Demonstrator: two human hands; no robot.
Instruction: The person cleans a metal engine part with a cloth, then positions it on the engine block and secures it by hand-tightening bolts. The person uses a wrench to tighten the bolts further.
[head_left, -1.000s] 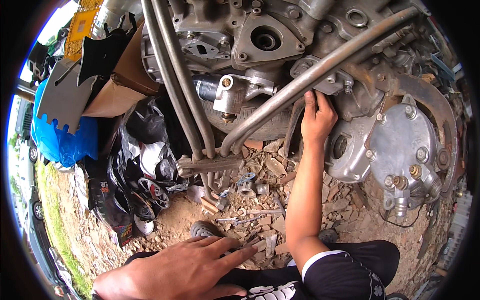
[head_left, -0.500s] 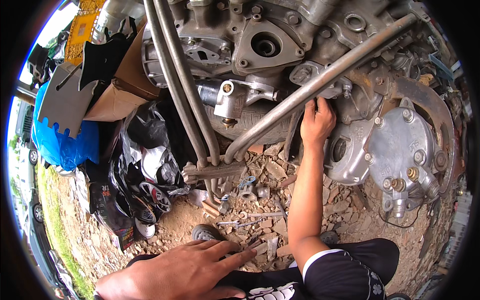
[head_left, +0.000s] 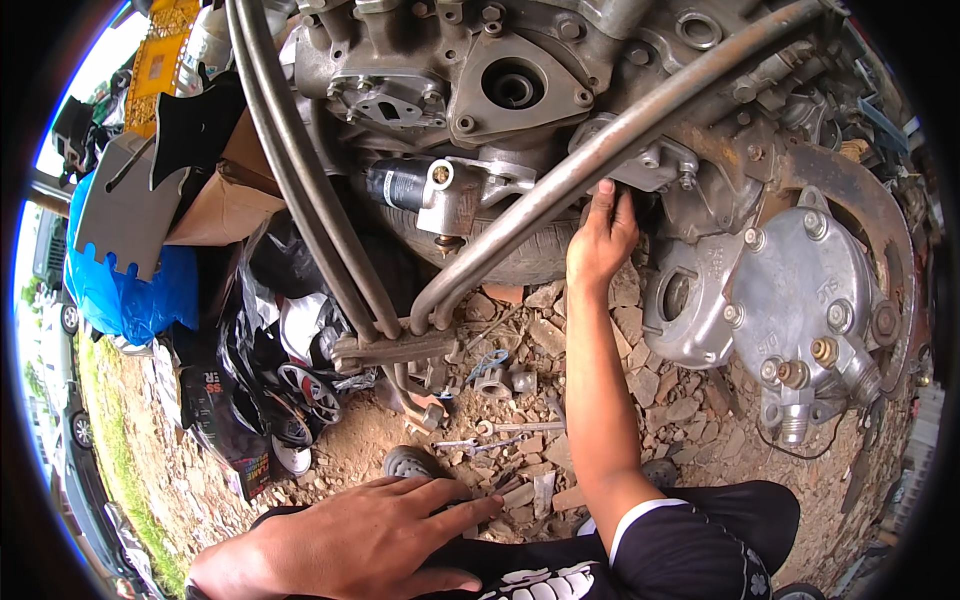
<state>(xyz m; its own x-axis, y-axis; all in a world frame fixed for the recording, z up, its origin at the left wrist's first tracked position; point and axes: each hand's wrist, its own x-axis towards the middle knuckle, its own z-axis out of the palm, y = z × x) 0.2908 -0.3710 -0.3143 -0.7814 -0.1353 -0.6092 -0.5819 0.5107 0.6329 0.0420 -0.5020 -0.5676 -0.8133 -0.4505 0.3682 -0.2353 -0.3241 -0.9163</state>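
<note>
My right hand (head_left: 603,238) reaches up beneath a thick slanting metal tube (head_left: 560,195). Its thumb and fingers are closed against the underside of a small metal housing (head_left: 650,165) on a greasy engine (head_left: 620,85); whatever they grip is hidden. Close by on the left are a cast fitting (head_left: 447,200) and a black cylindrical filter (head_left: 395,185). My left hand (head_left: 345,540) lies flat over my dark-clothed leg, fingers stretched out, holding nothing. More bent tubes (head_left: 310,170) come down from the upper left and meet the slanting one at a metal block (head_left: 400,347).
A round cast cover (head_left: 805,305) with bolts stands at the right beside a rusty curved plate (head_left: 895,240). A tyre (head_left: 520,255) lies beneath the engine. Wrenches (head_left: 525,427) rest on stony ground. Black plastic bags (head_left: 245,350) and a cardboard box (head_left: 235,195) crowd the left.
The engine and tubes have shifted left in view, the tubes most, while the round cover barely moved. My right hand has moved left with them. My left hand has hardly moved.
</note>
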